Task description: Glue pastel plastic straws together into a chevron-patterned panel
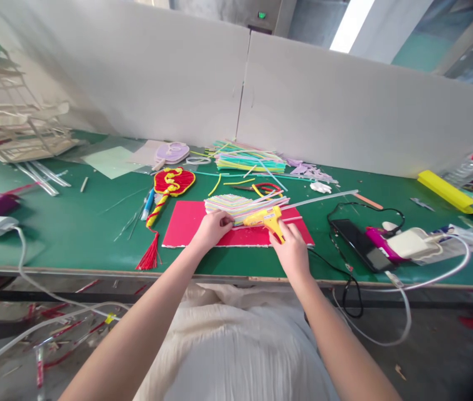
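Note:
A yellow glue gun [270, 219] is gripped in my right hand [292, 250], its nozzle pointing left with a clear glue stick out of its back. The nozzle is over the lower edge of a fan-like piece of striped pastel strips [226, 205]. My left hand [213, 229] has its fingers curled together at that piece's lower left edge; what they pinch, if anything, is too small to tell. Both hands are above a red board [184, 223] lying flat on the green table.
Left of the board lies a red and yellow fan [173, 181] with a red tassel [148, 253]. Behind are bundled pastel strips [251, 161], a purple fan [172, 152] and red-handled scissors [267, 187]. At right are a black phone [359, 244], cables and a white plug [414, 243].

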`<state>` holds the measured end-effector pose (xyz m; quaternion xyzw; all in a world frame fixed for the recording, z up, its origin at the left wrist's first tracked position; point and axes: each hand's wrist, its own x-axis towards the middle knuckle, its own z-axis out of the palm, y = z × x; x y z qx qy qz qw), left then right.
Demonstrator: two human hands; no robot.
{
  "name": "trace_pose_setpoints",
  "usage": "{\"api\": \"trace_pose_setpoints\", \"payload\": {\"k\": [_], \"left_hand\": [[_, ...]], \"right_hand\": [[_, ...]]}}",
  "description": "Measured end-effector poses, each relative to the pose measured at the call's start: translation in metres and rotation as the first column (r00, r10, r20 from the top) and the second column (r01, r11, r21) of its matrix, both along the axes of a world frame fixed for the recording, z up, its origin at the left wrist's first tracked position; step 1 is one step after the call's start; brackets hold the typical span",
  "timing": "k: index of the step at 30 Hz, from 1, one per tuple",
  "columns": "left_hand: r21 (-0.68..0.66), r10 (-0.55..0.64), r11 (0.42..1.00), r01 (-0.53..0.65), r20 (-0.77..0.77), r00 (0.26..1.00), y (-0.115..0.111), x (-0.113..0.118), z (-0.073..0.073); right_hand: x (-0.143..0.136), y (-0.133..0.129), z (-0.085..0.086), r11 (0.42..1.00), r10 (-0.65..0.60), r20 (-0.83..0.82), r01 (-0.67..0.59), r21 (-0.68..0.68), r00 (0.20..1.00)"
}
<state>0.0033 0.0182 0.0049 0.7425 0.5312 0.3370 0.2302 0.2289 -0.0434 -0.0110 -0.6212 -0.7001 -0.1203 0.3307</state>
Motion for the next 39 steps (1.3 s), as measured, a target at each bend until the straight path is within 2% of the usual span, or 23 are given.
{"api": "trace_pose_setpoints", "payload": {"k": [13,39], "left_hand": [[0.015,0.004,1.0,-0.004,0.005,1.0,0.002,0.0,-0.003],[0.009,-0.014,1.0,0.015,-0.018,1.0,0.0,0.0,0.002]], "right_hand": [[0.001,0.001,-0.001,1.0,0.008,-0.015,-0.008,0.005,1.0],[0.01,0.001,-0.007,0.994,-0.108,-0.041,0.109,0.021,0.993]]}}
